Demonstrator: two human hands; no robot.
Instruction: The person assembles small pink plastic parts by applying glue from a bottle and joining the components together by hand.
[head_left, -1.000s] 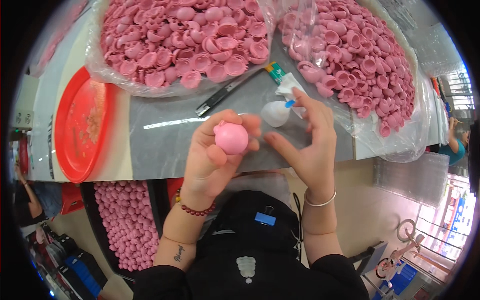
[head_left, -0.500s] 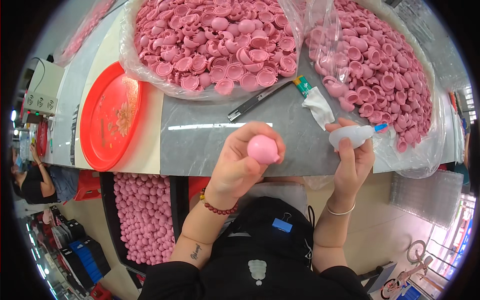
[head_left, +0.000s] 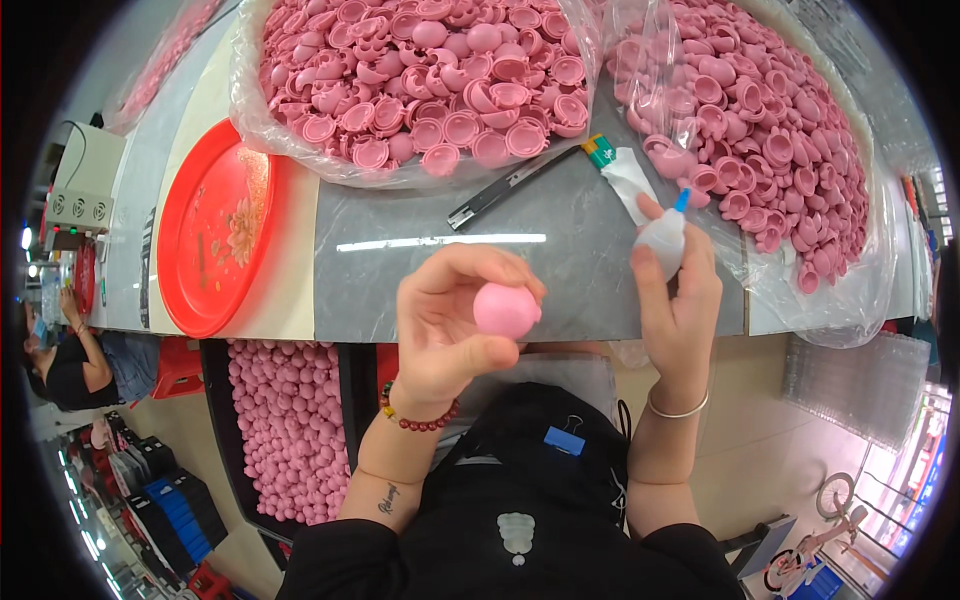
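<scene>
My left hand (head_left: 440, 320) grips a round pink plastic ball (head_left: 505, 311) between thumb and fingers, above the table's front edge. To its right, my right hand (head_left: 680, 300) is closed round a small translucent squeeze bottle (head_left: 662, 243) whose blue tip (head_left: 683, 199) points up. The bottle and the ball are apart. Beyond my hands, one clear plastic bag (head_left: 245, 105) bears a heap of pink half shells (head_left: 440, 80). Another heap of pink shells (head_left: 770, 140) lies in plastic on the right.
A black utility knife (head_left: 510, 188) and a green-and-white packet (head_left: 615, 165) lie on the grey table (head_left: 400, 215). A red tray (head_left: 175, 250) stands left. Below the table edge, a black bin (head_left: 225, 430) holds many pink balls. Another person (head_left: 85, 365) sits far left.
My left hand has moved slightly left with the ball, its fingers loosening a little. My right hand has shifted left, and the bottle has turned from pointing right to pointing up.
</scene>
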